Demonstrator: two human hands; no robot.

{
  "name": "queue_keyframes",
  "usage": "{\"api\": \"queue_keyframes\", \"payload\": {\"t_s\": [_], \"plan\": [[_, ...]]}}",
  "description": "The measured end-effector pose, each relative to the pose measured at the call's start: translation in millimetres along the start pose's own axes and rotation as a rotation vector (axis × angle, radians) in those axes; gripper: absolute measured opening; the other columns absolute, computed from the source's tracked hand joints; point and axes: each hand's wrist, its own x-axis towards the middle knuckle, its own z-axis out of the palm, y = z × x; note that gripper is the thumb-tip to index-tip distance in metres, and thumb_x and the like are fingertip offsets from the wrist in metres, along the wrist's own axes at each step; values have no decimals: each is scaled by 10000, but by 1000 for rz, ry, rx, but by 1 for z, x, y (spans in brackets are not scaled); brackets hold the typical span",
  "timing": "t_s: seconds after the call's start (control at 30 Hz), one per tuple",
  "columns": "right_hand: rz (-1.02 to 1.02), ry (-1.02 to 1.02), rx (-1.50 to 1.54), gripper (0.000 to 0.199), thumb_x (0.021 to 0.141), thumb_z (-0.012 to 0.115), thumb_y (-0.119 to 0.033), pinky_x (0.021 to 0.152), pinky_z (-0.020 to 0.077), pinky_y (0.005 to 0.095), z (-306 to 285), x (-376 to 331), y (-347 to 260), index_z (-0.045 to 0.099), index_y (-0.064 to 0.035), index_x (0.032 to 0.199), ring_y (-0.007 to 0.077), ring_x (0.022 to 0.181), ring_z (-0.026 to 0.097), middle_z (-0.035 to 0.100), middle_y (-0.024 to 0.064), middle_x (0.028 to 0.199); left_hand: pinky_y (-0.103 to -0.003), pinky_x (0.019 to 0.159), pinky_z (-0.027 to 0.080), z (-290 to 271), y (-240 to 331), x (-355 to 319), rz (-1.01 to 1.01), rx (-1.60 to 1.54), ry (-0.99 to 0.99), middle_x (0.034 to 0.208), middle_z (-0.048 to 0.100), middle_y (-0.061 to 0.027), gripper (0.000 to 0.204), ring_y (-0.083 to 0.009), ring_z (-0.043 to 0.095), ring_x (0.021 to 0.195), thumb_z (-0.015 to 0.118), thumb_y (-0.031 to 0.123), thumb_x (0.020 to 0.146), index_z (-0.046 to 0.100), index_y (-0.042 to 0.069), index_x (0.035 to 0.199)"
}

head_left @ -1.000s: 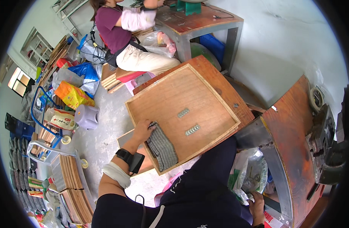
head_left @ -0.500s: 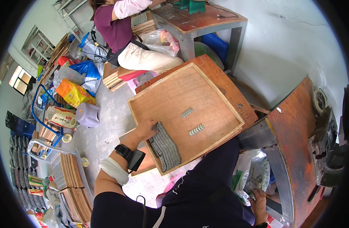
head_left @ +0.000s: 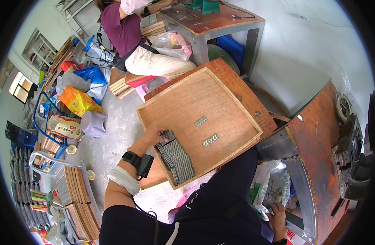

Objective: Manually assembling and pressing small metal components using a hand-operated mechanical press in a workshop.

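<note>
A shallow wooden tray [head_left: 232,98] rests at a slant in front of me. Along its left inner side lies a tight block of small grey metal pieces [head_left: 178,163] packed in rows. At the block's far end my left hand [head_left: 154,135] has its fingers closed on a short row of these pieces, a dark gap parting it from the rest. Two short rows of shiny metal pieces [head_left: 201,121] lie apart on the tray floor. Low on the right, my right hand [head_left: 277,216] grips the edge of a clear plastic bag [head_left: 275,183]; its fingertips are partly hidden.
The tray sits on a reddish wooden table [head_left: 261,116]. A metal-framed bench [head_left: 314,143] with a machine stands at right. Ahead, a co-worker [head_left: 124,28] sits by another table [head_left: 212,20]. On the left are a purple stool [head_left: 94,123], bags and stacked wooden trays [head_left: 75,183].
My left hand has shifted slightly left and away from me, and a gap now shows in the packed pieces beside it. My right hand stays at the bag.
</note>
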Motion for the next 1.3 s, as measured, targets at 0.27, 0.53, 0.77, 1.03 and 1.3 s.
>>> {"api": "queue_keyframes", "payload": {"t_s": [0.27,0.53,0.77,1.03,1.3], "plan": [[-29,34,8,486,557,777,-54,881,426,420,1,-1,-6,620,-31,1016,358,1041,513,560,166,1092,-393,789,478,11,5,-3,82,498,23,876,609,-194,490,-352,586,888,758,102,587,597,-13,1035],[14,62,-37,466,587,778,-90,898,435,411,-11,-12,-9,624,-63,1025,341,1058,517,562,146,1103,-399,741,494,15,10,11,-112,339,171,863,643,-192,367,-356,612,845,703,163,620,639,19,952],[-41,44,-113,421,717,700,-246,944,414,415,-20,-13,-13,604,-90,1096,323,1095,508,540,137,1182,-274,581,511,10,96,42,-44,36,96,756,681,-74,240,-121,629,634,707,81,665,682,-22,880],[-94,259,48,363,725,674,-183,915,447,410,-75,-43,-16,611,-96,1071,335,1082,518,539,142,1153,-309,525,460,126,479,81,663,49,-220,587,616,-90,236,-102,571,538,709,216,700,675,-4,779],[-102,288,125,374,711,679,-173,924,441,399,-76,-60,-4,617,-81,1069,333,1083,518,543,140,1133,-380,726,527,218,626,66,730,314,-53,846,673,-171,301,-295,658,826,730,222,615,675,-8,801]]}}
